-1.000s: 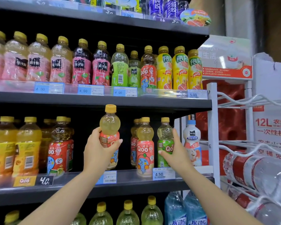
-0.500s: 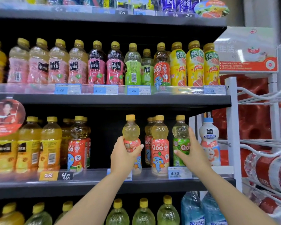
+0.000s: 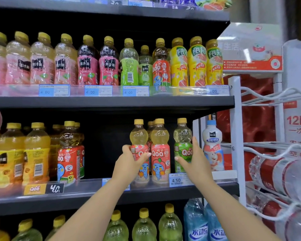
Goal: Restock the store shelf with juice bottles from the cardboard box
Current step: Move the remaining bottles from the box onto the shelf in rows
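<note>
Here the left hand [image 3: 129, 164] grasps a pink-labelled Qoo juice bottle [image 3: 139, 152] around its label, fingers curled round the front. The bottle stands upright, long axis vertical, yellow cap up, at the front of the middle shelf [image 3: 94, 195], just left of a matching pink-labelled bottle [image 3: 160, 150]. The right hand [image 3: 195, 164] rests with straight, relaxed fingers against the right side of a green-labelled Qoo bottle [image 3: 182, 145], also upright. A white milk-drink bottle [image 3: 213, 145] stands just right of that hand. A 4.50 price tag [image 3: 178, 180] fronts the shelf below.
</note>
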`<state>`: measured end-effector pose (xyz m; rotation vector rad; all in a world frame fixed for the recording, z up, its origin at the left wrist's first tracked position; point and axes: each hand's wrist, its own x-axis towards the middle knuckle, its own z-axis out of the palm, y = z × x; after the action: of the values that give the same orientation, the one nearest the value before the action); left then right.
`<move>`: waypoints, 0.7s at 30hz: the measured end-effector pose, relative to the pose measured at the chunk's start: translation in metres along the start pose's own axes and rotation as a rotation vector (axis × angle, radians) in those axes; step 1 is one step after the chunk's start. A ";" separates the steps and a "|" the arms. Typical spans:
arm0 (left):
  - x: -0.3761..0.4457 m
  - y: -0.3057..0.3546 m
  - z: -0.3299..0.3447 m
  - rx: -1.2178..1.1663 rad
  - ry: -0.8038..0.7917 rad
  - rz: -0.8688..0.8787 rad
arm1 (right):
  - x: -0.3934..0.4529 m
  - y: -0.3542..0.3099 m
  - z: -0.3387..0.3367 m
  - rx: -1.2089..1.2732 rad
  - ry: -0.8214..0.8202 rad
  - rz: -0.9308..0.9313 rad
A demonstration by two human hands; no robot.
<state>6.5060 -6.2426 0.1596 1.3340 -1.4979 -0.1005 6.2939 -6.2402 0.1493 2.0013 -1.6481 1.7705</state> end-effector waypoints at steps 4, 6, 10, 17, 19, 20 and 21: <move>-0.005 0.004 0.000 0.024 -0.006 -0.022 | -0.003 0.004 -0.001 -0.002 -0.047 0.054; -0.009 0.005 0.000 0.014 -0.003 -0.019 | -0.002 0.004 -0.004 -0.019 -0.089 0.063; -0.017 0.003 0.000 0.075 -0.014 0.015 | -0.003 0.004 -0.006 -0.051 -0.119 0.081; -0.024 0.004 -0.005 0.116 0.013 0.015 | -0.005 0.005 -0.005 -0.055 -0.041 0.125; -0.024 0.004 -0.005 0.128 0.021 0.012 | -0.003 0.003 -0.009 0.026 -0.053 0.147; -0.024 0.003 -0.004 0.128 0.024 0.008 | -0.001 0.002 -0.012 0.072 -0.064 0.161; -0.024 0.002 -0.004 0.119 0.030 0.009 | 0.002 0.001 -0.014 0.114 -0.082 0.171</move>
<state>6.5030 -6.2215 0.1478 1.4172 -1.5043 0.0152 6.2828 -6.2329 0.1554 2.0624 -1.8342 1.9021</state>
